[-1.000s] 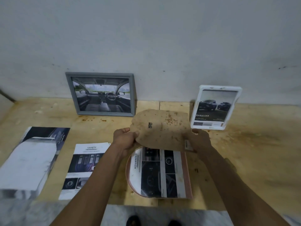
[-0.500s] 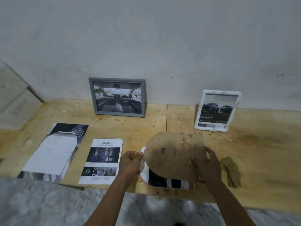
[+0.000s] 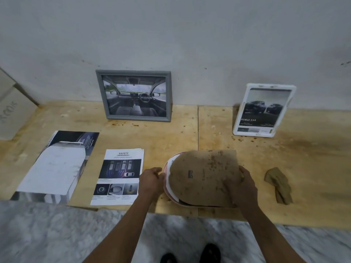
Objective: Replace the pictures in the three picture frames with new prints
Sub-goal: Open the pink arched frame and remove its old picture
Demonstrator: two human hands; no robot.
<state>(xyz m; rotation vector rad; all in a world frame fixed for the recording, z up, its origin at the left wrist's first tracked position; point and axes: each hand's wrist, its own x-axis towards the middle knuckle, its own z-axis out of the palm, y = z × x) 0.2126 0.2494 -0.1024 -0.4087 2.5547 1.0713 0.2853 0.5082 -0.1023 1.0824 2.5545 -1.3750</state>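
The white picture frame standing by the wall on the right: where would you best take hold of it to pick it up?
Probably by its two long side edges, near the middle. The white picture frame stands upright in portrait pose, leaning back on the wall, so its back is shut off. Come from the front, a hand on each side rail; the rounded border gives a firm grip and keeps fingers off the car print.

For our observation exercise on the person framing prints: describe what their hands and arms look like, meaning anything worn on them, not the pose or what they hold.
Both arms are bare from the bottom edge of the picture to the fingers: no sleeves show. The left hand and the right hand wear no gloves, and no watch, bracelet or ring can be seen. Below, between the arms, the dark toes of footwear show on the marbled floor.
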